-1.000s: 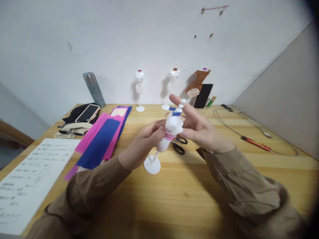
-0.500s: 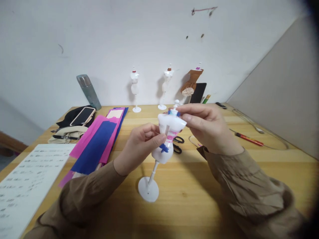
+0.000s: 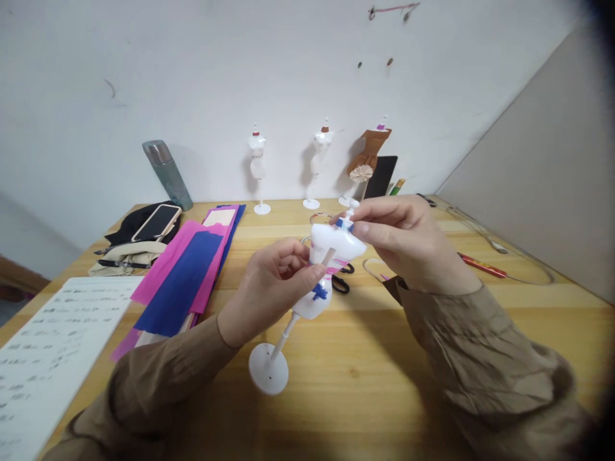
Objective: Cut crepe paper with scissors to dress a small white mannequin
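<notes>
A small white dress form leans in front of me, its top tipped right and its round base low at the left. My left hand grips the torso, thumb across the front; a narrow greyish strip shows by the thumb tip. Pink marks and a blue patch sit on the waist and hip. Around the neck lies a blue paper strip. My right hand pinches at this strip with thumb and forefinger; the far fingertips are partly hidden.
Pink and blue crepe paper lies left, beside a printed sheet, a phone and a flask. Black-handled scissors rest behind the form. More dress forms stand along the wall. A red pen-like tool lies right.
The dress form has tilted further, its top moving right and its base left. The right hand has shifted slightly right with the neck. Both hands keep hold.
</notes>
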The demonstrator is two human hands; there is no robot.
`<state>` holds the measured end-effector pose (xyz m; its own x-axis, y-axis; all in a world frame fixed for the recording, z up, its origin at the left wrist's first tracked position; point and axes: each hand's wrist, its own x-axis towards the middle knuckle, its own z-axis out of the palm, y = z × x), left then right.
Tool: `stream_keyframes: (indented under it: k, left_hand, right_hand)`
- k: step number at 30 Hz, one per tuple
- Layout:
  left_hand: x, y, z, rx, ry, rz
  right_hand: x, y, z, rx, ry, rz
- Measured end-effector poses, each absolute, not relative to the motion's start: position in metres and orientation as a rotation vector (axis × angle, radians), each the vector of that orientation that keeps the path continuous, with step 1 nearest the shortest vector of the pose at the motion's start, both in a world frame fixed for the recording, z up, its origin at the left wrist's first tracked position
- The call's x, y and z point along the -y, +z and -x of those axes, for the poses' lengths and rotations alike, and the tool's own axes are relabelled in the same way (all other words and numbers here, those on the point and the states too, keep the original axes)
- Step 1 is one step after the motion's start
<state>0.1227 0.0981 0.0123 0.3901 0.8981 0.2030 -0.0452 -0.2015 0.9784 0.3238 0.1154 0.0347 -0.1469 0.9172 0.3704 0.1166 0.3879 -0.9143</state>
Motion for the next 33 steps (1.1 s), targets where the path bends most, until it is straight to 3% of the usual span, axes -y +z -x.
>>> stream_keyframes:
  k: [6,17,23,28,33]
  left_hand:
    - [-0.096,0.013,-0.125,-0.984,1.220,-1.775]
    - [-0.098,0.005,-0.122,-1.206,1.218,-2.081]
    - [-0.098,0.006,-0.124,-1.276,1.126,-2.051]
    - [-0.096,0.009,-0.125,-1.421,1.083,-2.087]
    - [-0.099,0.008,-0.123,-1.369,1.114,-2.060]
  right_hand:
    - [-0.111,0.038,-0.316,1.596,0.766,1.009]
    - [-0.108,0.039,-0.300,1.699,0.308,1.094]
    - [-0.118,0.032,-0.316,1.738,0.531,0.950]
    - [-0.110,0.041,-0.307,1.805,0.487,1.138]
    - [-0.106,0.045,-0.302,1.646,0.711,1.121]
